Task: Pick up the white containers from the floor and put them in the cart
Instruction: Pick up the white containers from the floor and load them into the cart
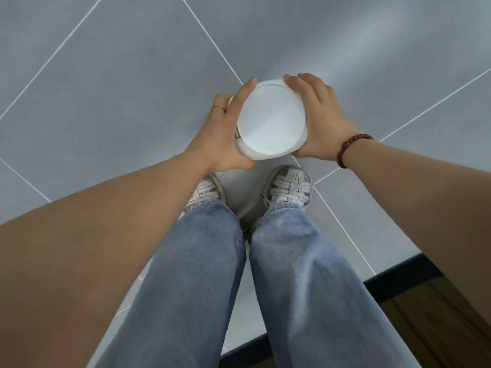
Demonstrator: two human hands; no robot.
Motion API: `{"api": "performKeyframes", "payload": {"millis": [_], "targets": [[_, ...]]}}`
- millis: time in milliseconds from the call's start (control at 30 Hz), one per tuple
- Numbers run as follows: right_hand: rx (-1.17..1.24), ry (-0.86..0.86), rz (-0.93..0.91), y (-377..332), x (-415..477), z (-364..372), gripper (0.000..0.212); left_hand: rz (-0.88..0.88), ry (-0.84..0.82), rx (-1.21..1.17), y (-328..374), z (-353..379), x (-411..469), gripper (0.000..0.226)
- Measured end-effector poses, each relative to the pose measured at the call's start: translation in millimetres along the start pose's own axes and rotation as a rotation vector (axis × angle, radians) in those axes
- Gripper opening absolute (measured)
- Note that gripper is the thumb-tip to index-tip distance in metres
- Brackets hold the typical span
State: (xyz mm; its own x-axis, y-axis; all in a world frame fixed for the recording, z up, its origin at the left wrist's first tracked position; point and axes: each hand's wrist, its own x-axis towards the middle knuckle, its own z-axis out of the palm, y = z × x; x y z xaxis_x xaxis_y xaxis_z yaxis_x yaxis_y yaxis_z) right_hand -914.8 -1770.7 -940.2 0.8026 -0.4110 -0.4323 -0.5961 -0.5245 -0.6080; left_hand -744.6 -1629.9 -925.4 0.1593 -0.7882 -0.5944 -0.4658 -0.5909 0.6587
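Forearms reach down; left hand and right hand clasp one white container, apparently above the floor; cart unseen, container not yet delivered.

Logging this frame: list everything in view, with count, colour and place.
white container: one, white, centre, flat round face toward the camera, gripped from both sides
floor: one, grey tiles with pale joints, all around
skirting strip: one, black, lower right
wooden surface: one, brown, lower right corner
ring: one, gold, on a finger
bracelet: one, dark red beads, on a wrist
jeans: one pair, blue, lower centre
shoes: two, white and grey, below the container
left hand: grips the container's left side
right hand: grips its right side
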Motion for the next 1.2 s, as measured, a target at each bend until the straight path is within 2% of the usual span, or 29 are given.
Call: {"api": "performKeyframes", "payload": {"millis": [133,267,433,633,800,933,1067,1133,1200], "targets": [[0.053,0.018,0.066,-28.9,-18.6,-39.7,0.116,0.046,-0.053,0.024,23.8,-33.5,-10.2,0.133],[0.122,0.019,0.085,-79.6,-42.3,-108.6,0.122,0.133,-0.080,0.002,77.8,-88.8,-37.3,0.135],[0.175,0.066,0.127,-151.4,-72.9,-216.2,0.124,0.205,-0.056,0.047,168.9,-181.9,-76.7,0.129],[0.194,0.115,0.068,-260.7,-114.9,-372.1,0.115,0.359,0.048,0.036,301.1,-306.1,-163.2,0.117],[0.210,0.127,-0.037,-375.7,-167.7,-496.4,0.098,0.420,0.185,-0.032,406.2,-400.8,-258.2,0.102],[0.126,0.186,-0.152,-457.1,-207.8,-583.7,0.091,0.526,0.325,-0.031,477.3,-471.8,-332.6,0.106],[0.084,0.266,-0.320,-545.2,-250.7,-652.7,0.081,0.629,0.402,-0.058,539.7,-531.3,-413.2,0.098],[0.076,0.287,-0.385,-582.2,-266.2,-682.4,0.084,0.682,0.459,-0.080,563.1,-557.7,-450.2,0.090],[0.077,0.302,-0.433,-617.0,-277.0,-706.4,0.098,0.713,0.515,-0.097,581.2,-581.0,-484.2,0.081]]}}
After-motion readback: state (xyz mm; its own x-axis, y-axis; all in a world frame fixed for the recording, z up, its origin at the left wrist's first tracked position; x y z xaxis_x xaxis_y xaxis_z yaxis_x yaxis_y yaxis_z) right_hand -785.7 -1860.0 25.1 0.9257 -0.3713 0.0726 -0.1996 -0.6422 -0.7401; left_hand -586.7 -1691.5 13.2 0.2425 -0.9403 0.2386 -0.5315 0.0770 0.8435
